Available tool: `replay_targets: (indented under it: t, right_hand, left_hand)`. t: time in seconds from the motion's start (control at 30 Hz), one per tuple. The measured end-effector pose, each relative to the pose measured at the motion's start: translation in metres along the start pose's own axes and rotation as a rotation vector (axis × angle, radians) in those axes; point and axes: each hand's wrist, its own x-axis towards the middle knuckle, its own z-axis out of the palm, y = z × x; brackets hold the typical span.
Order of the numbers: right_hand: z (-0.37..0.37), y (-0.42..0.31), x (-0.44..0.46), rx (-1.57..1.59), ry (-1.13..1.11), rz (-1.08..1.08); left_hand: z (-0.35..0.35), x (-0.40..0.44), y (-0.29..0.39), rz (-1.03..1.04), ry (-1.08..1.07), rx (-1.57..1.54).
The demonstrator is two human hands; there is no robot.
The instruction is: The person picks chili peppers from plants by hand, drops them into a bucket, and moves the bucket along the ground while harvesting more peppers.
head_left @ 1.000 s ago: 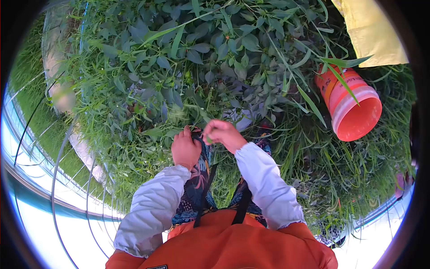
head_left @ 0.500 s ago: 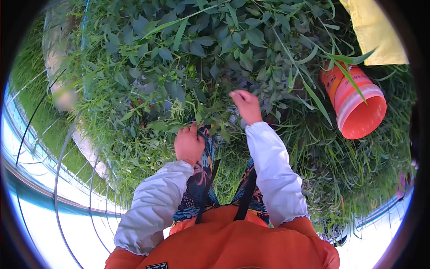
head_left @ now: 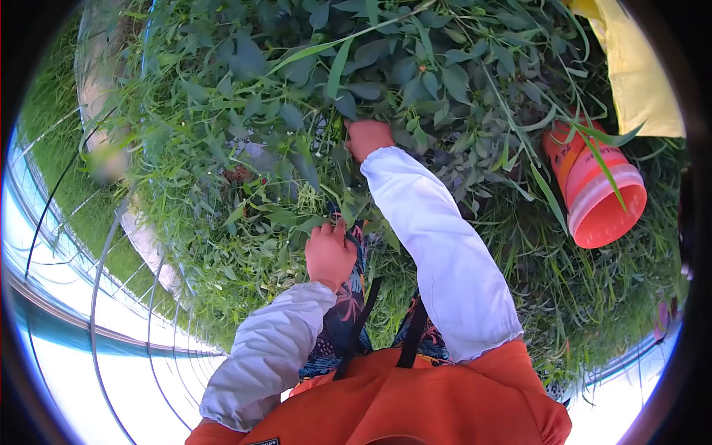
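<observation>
My right hand (head_left: 368,139) reaches into the leafy green plants (head_left: 445,81), its fingers curled downward among the dark leaves. The leaves hide its fingertips and anything between them. Lower and closer to my body, my left hand (head_left: 330,254) is held with bent fingers beside a clump of thin, pale green growth (head_left: 308,196). Green stems and leaves lie around its fingertips, and what the fingers close on is too small to make out. Both forearms wear white sleeve covers (head_left: 452,259).
An orange-red bucket (head_left: 586,178) lies tipped in the grass at right, its mouth facing me. Yellow cloth or sacking (head_left: 641,70) is above it. Long grass blades (head_left: 549,193) cross the foliage. Thin curved hoops (head_left: 96,297) and a pale strip (head_left: 148,237) run along the left.
My right hand has moved up and left, deeper into the leaves, and its fingers now curl out of sight. My left hand stays by the same clump. The view has shifted slightly.
</observation>
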Motion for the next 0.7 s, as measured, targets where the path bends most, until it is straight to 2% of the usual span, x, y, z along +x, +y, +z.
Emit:
replay_targets:
  t: [0.03,0.13,0.23,0.33,0.43,0.57,0.6,0.7]
  right_hand:
    - [0.004,-0.001,0.0,0.121,0.089,-0.003]
    - [0.01,0.0,0.012,0.443,-0.194,0.279]
    - [0.017,0.006,0.021,0.691,-0.343,0.29]
    - [0.019,0.003,0.008,0.503,-0.147,0.289]
    - [0.011,0.006,-0.019,0.336,-0.019,0.167]
    - [0.047,0.04,-0.041,0.76,0.284,0.04]
    - [0.007,0.019,-0.056,0.435,0.345,-0.075]
    - [-0.036,0.013,-0.078,0.776,0.38,0.386]
  left_hand:
    - [-0.001,0.0,0.0,-0.003,0.009,-0.011]
    - [-0.002,0.0,-0.003,-0.007,0.008,-0.041]
    - [-0.004,0.002,-0.004,-0.019,-0.004,-0.046]
    - [-0.003,0.001,-0.003,-0.021,0.003,-0.042]
    - [-0.002,0.001,-0.004,-0.039,-0.023,-0.022]
    - [-0.004,0.001,-0.002,-0.028,-0.042,-0.006]
    - [-0.004,0.002,-0.001,-0.031,-0.035,-0.005]
    - [-0.003,-0.001,-0.001,-0.034,-0.028,-0.001]
